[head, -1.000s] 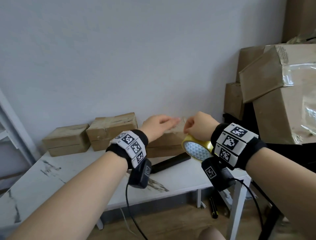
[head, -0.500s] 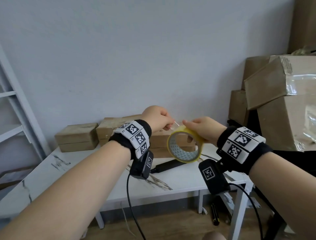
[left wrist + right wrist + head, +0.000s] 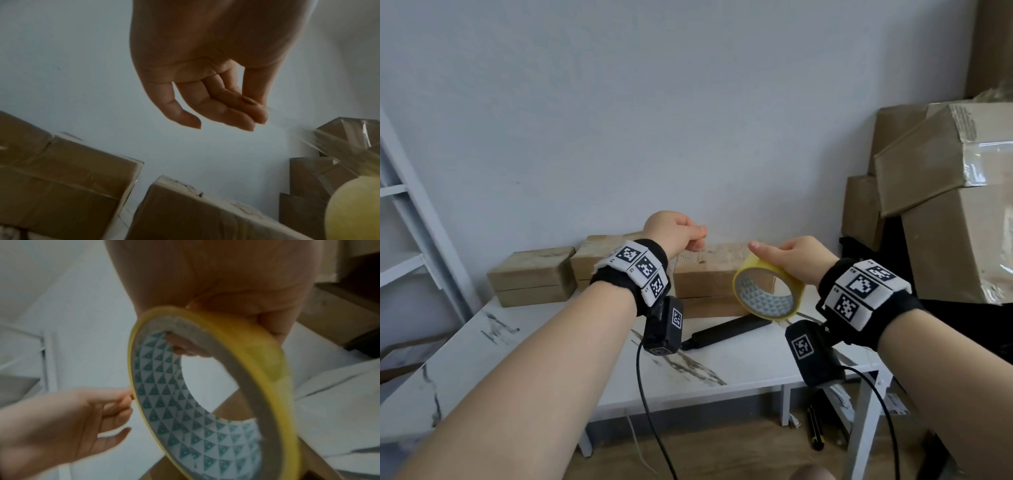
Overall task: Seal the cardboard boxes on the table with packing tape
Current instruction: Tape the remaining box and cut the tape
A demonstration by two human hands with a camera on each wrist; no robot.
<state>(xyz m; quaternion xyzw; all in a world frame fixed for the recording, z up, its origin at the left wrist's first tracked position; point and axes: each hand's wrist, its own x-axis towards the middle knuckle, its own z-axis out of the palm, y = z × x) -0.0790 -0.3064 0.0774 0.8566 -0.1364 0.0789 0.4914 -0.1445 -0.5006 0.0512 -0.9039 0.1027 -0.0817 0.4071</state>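
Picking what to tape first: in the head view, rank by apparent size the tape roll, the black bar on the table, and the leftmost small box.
1. Leftmost small box
2. Black bar and tape roll: similar, and the roll is held nearer the camera, so unranked.

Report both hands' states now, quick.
Left hand: pinching the clear tape end pulled off the roll.
Right hand: gripping the yellow packing tape roll.

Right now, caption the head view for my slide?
Right hand holds the yellow tape roll while left hand pinches its free end above cardboard boxes.
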